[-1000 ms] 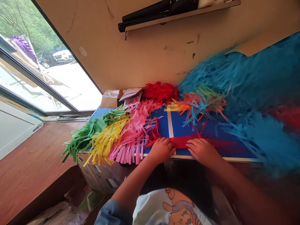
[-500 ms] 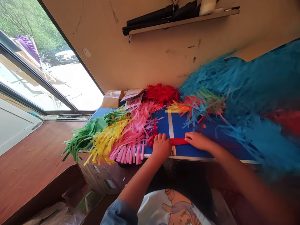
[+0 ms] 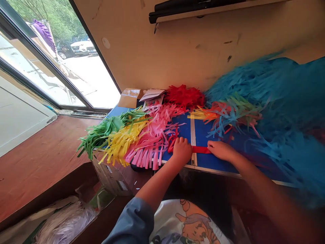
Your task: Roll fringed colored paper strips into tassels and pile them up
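Note:
A flat red strip of tissue paper point(image 3: 200, 149) stretches between my two hands, low over the blue table top point(image 3: 200, 130). My left hand point(image 3: 182, 149) is closed around its left part, and red fringe point(image 3: 172, 140) sticks out past the knuckles. The strip's right end is pinched by my right hand point(image 3: 219, 150). Just left of my left hand lies a pink fringed tassel bunch point(image 3: 154, 135). Beyond it are a yellow bunch point(image 3: 125, 139) and a green bunch point(image 3: 109, 128).
A red fringe pile point(image 3: 185, 96) and multicoloured tassels point(image 3: 228, 113) lie farther back. A large blue fringe heap point(image 3: 284, 98) covers the right side. Paper envelopes point(image 3: 130, 97) sit by the wall. An open cardboard box point(image 3: 111, 176) stands on the floor at left.
The view has shifted, so the whole scene sits farther right and slightly higher. Both hands keep their hold on the red strip, with about the same gap between them.

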### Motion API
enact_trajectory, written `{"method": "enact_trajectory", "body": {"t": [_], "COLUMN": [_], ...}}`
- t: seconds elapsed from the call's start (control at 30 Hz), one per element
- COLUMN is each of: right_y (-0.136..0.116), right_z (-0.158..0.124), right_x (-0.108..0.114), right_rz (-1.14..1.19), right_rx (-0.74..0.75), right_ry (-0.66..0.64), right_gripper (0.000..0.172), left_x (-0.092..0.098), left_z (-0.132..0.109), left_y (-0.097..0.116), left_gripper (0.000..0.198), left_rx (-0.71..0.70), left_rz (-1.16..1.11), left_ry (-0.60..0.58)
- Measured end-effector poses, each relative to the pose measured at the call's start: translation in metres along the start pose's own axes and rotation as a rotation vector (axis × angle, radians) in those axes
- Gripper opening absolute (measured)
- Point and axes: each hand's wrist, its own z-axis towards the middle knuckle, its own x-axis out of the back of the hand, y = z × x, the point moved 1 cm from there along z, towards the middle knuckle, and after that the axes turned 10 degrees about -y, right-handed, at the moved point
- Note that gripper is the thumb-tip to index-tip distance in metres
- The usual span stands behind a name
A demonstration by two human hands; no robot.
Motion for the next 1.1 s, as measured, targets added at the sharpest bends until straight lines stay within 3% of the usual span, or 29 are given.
{"method": "enact_trajectory", "body": {"t": [0.57, 0.73, 1.1], "right_y": [-0.004, 0.000, 0.007], "right_z": [0.003, 0.000, 0.002], "right_x": [0.002, 0.002, 0.000], "right_rz": [-0.036, -0.029, -0.049], "right_rx": [-0.062, -0.016, -0.021], "right_ry": [-0.011, 0.000, 0.032], "right_gripper": [0.028, 0.025, 0.025], "left_x": [0.012, 0.022, 0.012], "left_z": [0.011, 0.005, 0.012], "left_y": [-0.010, -0.011, -0.004], "left_gripper": [0.026, 0.027, 0.021], "left_rx": [0.018, -0.013, -0.051], "left_rz": [-0.010, 0.023, 0.035], "left_ry": [-0.080, -0.026, -0.012]}}
